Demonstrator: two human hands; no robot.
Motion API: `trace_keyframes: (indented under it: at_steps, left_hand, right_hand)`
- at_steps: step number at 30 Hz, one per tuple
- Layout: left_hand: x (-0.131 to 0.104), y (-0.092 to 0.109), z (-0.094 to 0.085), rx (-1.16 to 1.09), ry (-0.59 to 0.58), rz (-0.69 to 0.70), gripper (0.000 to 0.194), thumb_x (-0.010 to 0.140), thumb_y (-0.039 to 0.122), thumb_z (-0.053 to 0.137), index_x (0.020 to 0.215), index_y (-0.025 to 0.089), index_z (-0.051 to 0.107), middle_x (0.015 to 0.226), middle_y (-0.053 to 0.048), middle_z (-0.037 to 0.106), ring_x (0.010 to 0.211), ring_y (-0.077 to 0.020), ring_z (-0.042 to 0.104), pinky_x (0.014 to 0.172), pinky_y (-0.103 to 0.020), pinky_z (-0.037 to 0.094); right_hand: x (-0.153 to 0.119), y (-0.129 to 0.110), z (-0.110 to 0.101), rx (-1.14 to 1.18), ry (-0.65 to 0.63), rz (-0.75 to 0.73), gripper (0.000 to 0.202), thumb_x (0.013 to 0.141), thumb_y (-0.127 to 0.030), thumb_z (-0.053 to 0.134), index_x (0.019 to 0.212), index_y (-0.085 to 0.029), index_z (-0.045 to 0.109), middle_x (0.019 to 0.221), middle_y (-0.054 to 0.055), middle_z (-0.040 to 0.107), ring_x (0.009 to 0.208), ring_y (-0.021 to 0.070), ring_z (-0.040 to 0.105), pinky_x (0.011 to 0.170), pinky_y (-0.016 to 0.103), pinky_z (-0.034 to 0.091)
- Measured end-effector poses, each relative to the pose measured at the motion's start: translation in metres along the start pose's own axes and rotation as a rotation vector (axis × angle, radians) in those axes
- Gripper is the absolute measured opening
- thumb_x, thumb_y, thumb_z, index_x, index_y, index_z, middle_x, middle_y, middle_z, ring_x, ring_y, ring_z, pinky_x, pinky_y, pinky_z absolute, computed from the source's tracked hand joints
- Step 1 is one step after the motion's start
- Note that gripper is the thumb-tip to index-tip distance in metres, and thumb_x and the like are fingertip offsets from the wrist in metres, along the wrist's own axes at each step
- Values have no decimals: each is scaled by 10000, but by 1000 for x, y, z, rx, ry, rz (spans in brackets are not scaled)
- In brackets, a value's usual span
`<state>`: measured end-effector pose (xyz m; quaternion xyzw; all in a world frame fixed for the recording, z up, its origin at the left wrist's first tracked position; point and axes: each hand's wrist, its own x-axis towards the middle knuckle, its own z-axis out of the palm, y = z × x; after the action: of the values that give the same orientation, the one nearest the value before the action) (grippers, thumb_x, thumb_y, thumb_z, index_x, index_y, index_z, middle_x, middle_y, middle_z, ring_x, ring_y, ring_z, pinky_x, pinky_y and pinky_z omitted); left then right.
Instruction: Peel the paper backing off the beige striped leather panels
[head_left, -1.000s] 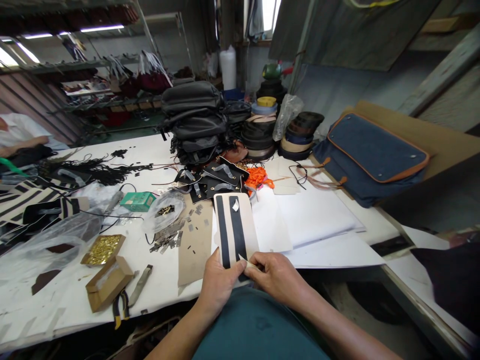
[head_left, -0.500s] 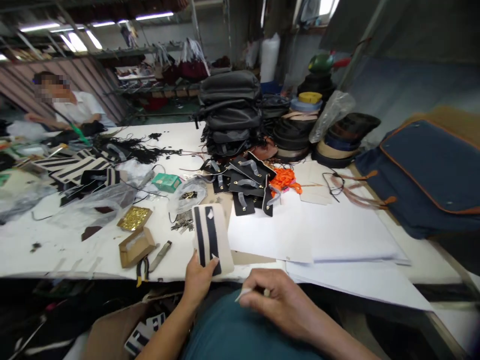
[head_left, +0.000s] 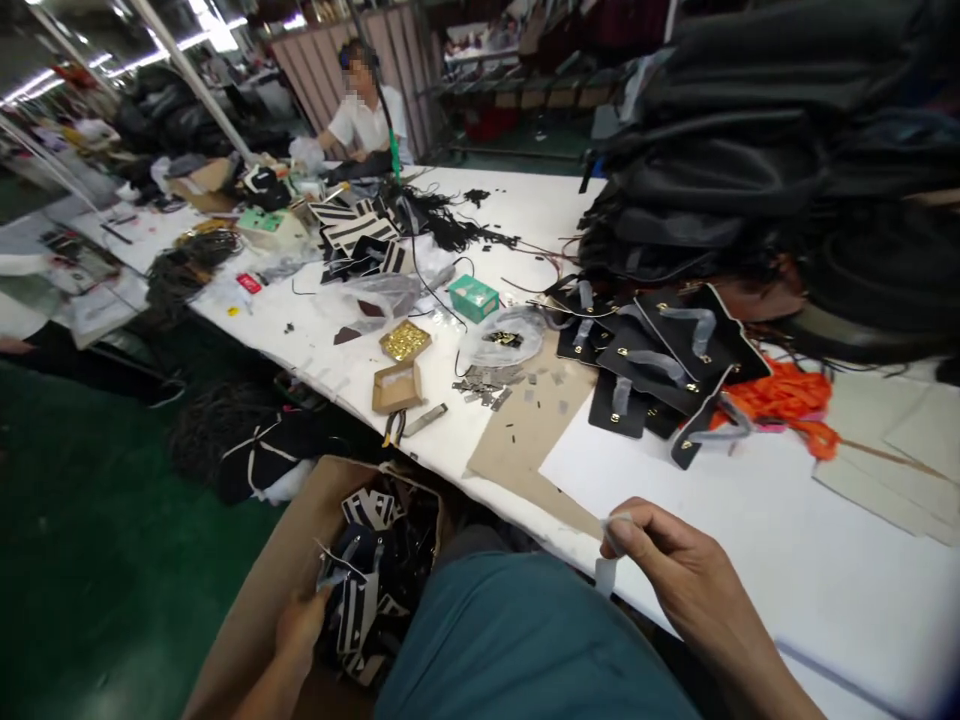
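My left hand [head_left: 300, 625] is down inside a cardboard box [head_left: 251, 590] by my leg. Its fingers are closed at the edge of the pile there, and what they grip is partly hidden and blurred. Beside it lie a black-and-cream striped panel [head_left: 357, 612] and a dark piece with a clear-wrapped handle [head_left: 358, 548]. My right hand [head_left: 671, 560], over the table's front edge, pinches a small pale strip [head_left: 605, 576] between thumb and fingers; the strip hangs down.
On the white table [head_left: 555, 215] are black panels with wrapped handles [head_left: 652, 365], orange cords [head_left: 784, 395], a tray of gold fittings [head_left: 405, 342], a small open box [head_left: 397, 388], pliers [head_left: 394, 428] and stacked black bags [head_left: 720, 150]. A co-worker [head_left: 367, 120] sits across.
My view has swung left and down. The left hand, which held a striped panel over the table, has gone down into the box. The right hand still pinches a pale strip.
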<state>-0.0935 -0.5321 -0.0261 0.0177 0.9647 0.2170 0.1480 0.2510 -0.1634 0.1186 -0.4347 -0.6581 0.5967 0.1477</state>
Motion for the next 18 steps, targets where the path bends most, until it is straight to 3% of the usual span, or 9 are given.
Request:
trace_keyframes:
  at_steps: [2,4,8,12,14,16,18]
  left_hand:
    - [3,14,17,-25,-44,-6,253,627,488,658,723,270,572,627,-69,717,782,-435,750,699,-547,580]
    - [13,52,41,-84,-138,98,270,663,509,638,794,272,631,723,-73,763,843,-400,760,795,-523,589]
    - [26,182,107,-179,-411,517,357,794,547,587,951,254,720,944,-111,800,927,-337,753,895,-462,579]
    - [4,319,188,-156,-658,936,312,891,433,547,1022,216,729,1002,-82,788,929,-247,738,875,-368,580]
    - [-16,371,230,-94,-729,1099,269,905,330,540,1049,192,720,1006,-75,776,894,-215,729,881,-351,573]
    - [-37,412,269,-14,-762,1244,281,890,239,554,1119,170,701,1081,-95,756,910,-214,718,888,-360,566]
    - [-55,443,300,65,-770,1400,392,863,149,567,1245,155,659,1265,-138,698,1107,-251,672,979,-392,528]
  right_hand:
    - [2,2,-5,3,83,8,446,935,-613,597,724,-227,671,761,36,664,778,225,593,728,317,447]
    - [0,3,-9,48,157,48,484,943,-637,565,705,-225,656,750,44,676,774,229,606,707,315,455]
    - [-7,4,-11,126,300,147,535,928,-694,530,657,-233,565,583,7,614,617,197,573,655,310,459]
    - [-10,7,-9,140,437,260,557,932,-732,470,655,-249,476,483,-44,485,487,159,445,576,302,405]
    - [-10,7,-9,141,501,306,565,941,-746,434,665,-253,461,495,-46,453,504,163,430,566,304,386]
    - [-9,6,-7,138,572,343,572,951,-745,411,661,-254,454,533,-35,449,548,174,454,589,311,401]
    - [-11,3,-3,140,645,368,574,950,-748,404,662,-257,480,583,-10,504,599,196,506,642,331,452]
